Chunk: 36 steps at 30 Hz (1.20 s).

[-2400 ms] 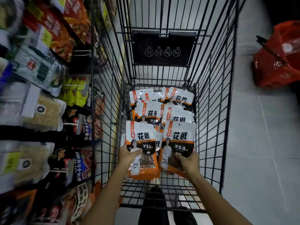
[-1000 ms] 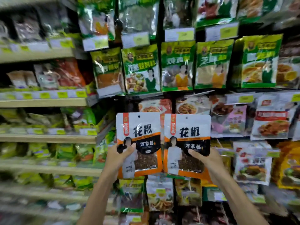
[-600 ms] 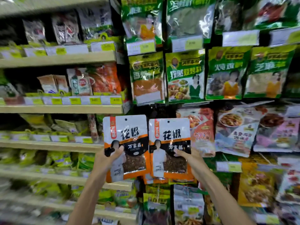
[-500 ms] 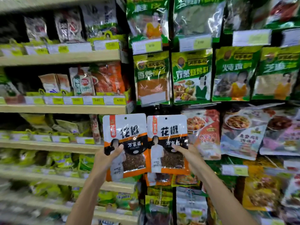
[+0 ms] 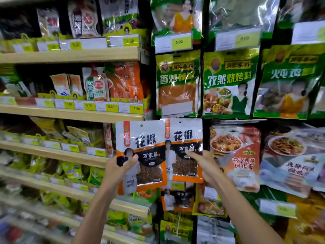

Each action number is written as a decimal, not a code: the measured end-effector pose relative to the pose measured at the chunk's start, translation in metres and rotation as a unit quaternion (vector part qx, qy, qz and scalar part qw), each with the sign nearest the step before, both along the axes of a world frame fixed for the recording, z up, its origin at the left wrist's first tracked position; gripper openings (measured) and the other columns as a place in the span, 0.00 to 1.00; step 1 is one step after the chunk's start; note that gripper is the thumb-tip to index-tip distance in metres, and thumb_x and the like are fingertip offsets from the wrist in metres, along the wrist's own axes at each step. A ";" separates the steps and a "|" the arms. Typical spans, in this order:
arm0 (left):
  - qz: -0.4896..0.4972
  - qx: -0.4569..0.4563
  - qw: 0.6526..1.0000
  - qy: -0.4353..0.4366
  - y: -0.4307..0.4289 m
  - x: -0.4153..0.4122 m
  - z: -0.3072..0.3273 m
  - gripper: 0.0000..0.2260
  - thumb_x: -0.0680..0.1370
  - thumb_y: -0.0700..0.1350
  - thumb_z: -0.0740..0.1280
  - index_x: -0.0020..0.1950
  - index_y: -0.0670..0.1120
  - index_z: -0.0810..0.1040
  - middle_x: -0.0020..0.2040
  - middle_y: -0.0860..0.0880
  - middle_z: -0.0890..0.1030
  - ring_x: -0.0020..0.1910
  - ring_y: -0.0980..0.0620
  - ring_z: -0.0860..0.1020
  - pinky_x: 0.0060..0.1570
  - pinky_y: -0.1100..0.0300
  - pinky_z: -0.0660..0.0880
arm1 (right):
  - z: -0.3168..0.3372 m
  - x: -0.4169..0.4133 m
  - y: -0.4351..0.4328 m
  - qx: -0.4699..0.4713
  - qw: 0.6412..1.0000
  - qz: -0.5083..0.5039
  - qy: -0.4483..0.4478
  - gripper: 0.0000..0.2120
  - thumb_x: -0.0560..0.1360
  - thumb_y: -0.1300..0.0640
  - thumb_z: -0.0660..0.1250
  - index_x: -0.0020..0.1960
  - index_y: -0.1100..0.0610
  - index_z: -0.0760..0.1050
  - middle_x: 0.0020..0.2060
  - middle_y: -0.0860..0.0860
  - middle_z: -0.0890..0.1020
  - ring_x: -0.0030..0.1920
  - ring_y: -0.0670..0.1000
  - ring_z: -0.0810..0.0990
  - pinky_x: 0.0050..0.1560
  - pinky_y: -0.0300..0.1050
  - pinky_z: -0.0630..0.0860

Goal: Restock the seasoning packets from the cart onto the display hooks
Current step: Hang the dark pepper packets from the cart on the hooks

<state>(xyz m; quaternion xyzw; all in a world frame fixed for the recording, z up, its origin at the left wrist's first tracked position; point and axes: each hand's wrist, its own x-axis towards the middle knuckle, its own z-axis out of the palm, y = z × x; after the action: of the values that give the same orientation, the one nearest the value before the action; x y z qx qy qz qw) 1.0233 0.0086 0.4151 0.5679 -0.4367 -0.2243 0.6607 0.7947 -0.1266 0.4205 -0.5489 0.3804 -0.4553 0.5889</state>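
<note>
A shelving unit of pale wooden shelves [image 5: 70,114] fills the left half of the view, stacked with small sachets behind rows of yellow price tags [image 5: 136,108]. To its right is a hanging display of large glossy packets. In the display's upper row three green foil packets hang side by side: one showing orange powder [image 5: 177,85], one showing grilled food [image 5: 228,81] and one showing a stew [image 5: 288,81]. Below them, toward the display's right edge, hangs a red and white packet with a dish pictured on it [image 5: 235,155].

Both bare forearms rise from the bottom edge of the view, each hand holding up one seasoning packet in front of the seam between shelves and display. The left white, orange and black seasoning packet [image 5: 140,138] stands upright before the shelf ends. The left hand [image 5: 119,168] grips its lower left edge, thumb across the front and fingers behind. The right seasoning packet of the same design [image 5: 184,136] sits slightly higher, edge to edge with the first, its top reaching the bottom rim of the orange-powder packet. The right hand [image 5: 204,164] pinches its right side, thumb laid over the front.

Another packet of the same design [image 5: 177,199] hangs directly below the right one. Each held packet has a small round hanging hole near its top [image 5: 180,122]. No hook shows there, so whether either is hung cannot be told.
</note>
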 end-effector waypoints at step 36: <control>-0.095 -0.020 0.995 -0.002 -0.048 0.009 -0.007 0.27 0.73 0.45 0.72 0.51 0.24 0.63 0.42 0.44 0.70 0.46 0.53 0.71 0.40 0.49 0.76 | 0.015 0.046 -0.058 0.040 0.987 -0.145 0.051 0.34 0.76 0.54 0.68 0.74 0.65 0.58 0.70 0.59 0.68 0.66 0.59 0.71 0.56 0.47 0.69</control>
<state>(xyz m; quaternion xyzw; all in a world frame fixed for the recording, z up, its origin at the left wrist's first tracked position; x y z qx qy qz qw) 1.0327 -0.0394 0.4079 0.5110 -0.4946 -0.2754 0.6469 0.8405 -0.1848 0.4352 -0.4864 0.5036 -0.4919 0.5176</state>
